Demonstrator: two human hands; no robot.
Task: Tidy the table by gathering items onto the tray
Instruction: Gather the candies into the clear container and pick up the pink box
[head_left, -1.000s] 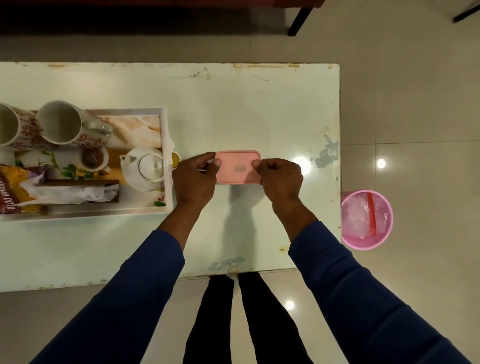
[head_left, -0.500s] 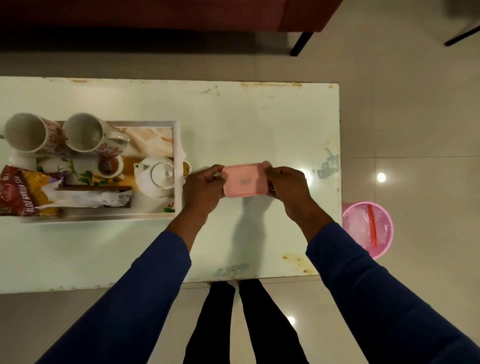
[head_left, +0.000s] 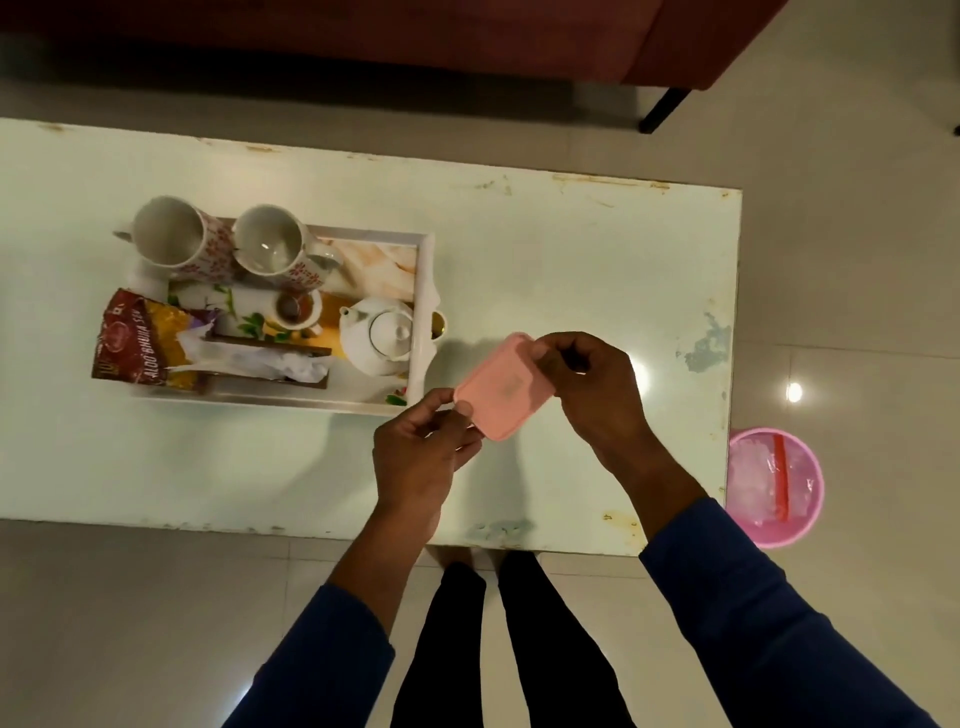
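Observation:
A small pink rectangular box (head_left: 501, 391) is held tilted above the table, just right of the tray. My left hand (head_left: 421, 457) pinches its lower left corner. My right hand (head_left: 592, 387) grips its upper right end. The white-rimmed tray (head_left: 425, 291) lies on the left half of the table. It carries two floral mugs (head_left: 218, 247), a white teapot (head_left: 382, 335), a small cup (head_left: 293, 309), a red and yellow snack packet (head_left: 137, 345) and a wooden tissue holder (head_left: 265, 364).
The pale green table (head_left: 571, 249) has worn edges. A pink bin (head_left: 774, 486) with a plastic liner stands on the floor off the table's right end. A dark red sofa (head_left: 467, 31) runs along the far side. My legs stand at the near edge.
Both hands have lifted the pink box off the table and turned it from level to a diagonal tilt. The view has shifted, so the tray sits further right in frame.

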